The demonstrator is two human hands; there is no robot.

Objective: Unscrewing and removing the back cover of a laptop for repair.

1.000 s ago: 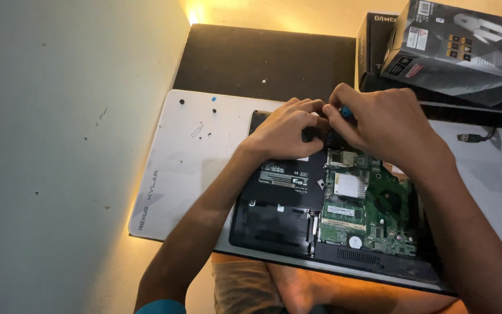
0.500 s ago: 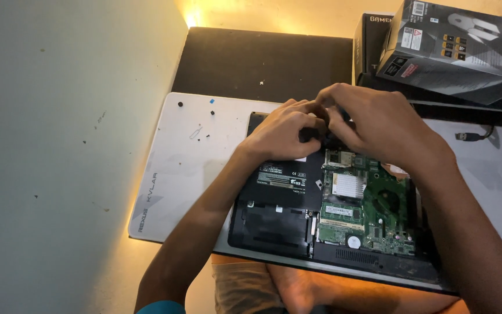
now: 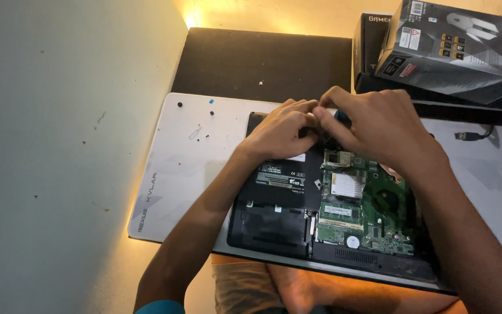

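From the head view, your left hand and right hand meet at the far edge of the opened laptop, which lies on the white mat. Your fingers are bunched together around a small blue-tipped tool. The green circuit board lies bare just below them.

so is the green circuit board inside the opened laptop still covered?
No, the green circuit board lies bare in the opened laptop.

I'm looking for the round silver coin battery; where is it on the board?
In the head view, the coin battery sits near the green board's front edge, below the right hand.
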